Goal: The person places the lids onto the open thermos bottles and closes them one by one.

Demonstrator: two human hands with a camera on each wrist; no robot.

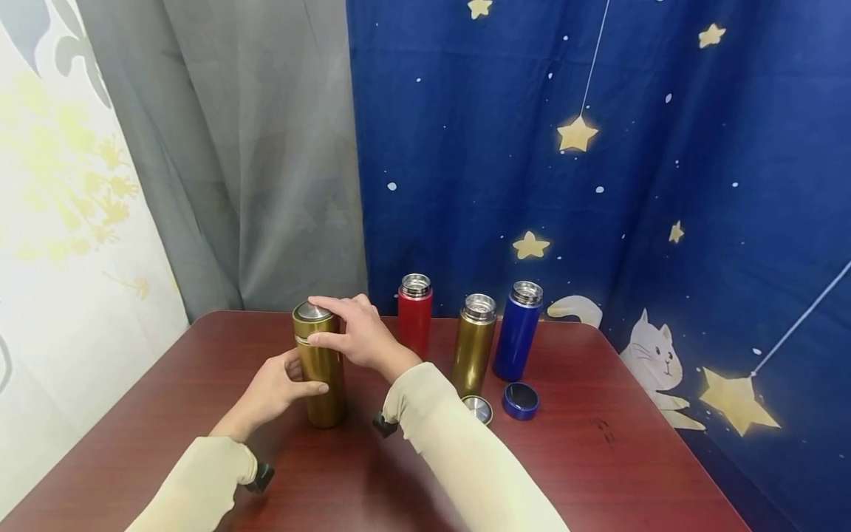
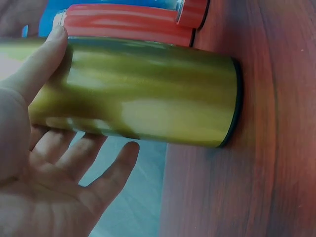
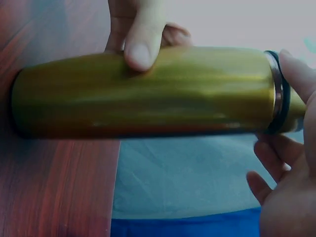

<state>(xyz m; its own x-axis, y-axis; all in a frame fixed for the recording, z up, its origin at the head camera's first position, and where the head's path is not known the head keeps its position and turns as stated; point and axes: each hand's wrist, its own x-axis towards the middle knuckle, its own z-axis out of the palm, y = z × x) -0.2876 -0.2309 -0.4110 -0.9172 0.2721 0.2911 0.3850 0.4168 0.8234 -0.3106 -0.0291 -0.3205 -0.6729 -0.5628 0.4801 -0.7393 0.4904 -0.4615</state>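
A gold thermos (image 1: 324,399) stands upright on the table at the left, its gold lid (image 1: 312,313) with a silver top at the mouth. My left hand (image 1: 274,386) holds the thermos around its body, thumb on the near side. Up at the lid, my right hand (image 1: 359,329) grips it with thumb and fingers. In the right wrist view, a steel band (image 3: 277,89) shows between lid and body. The left wrist view has the thermos body (image 2: 148,94) lying across it, its dark base on the wood.
Right of my hands stand a red thermos (image 1: 415,318), a second gold thermos (image 1: 473,355) and a blue thermos (image 1: 518,332), all uncapped. A silver-topped lid (image 1: 479,408), partly behind my right sleeve, and a blue lid (image 1: 521,400) lie before them. A red lid (image 2: 191,12) sits near the red thermos.
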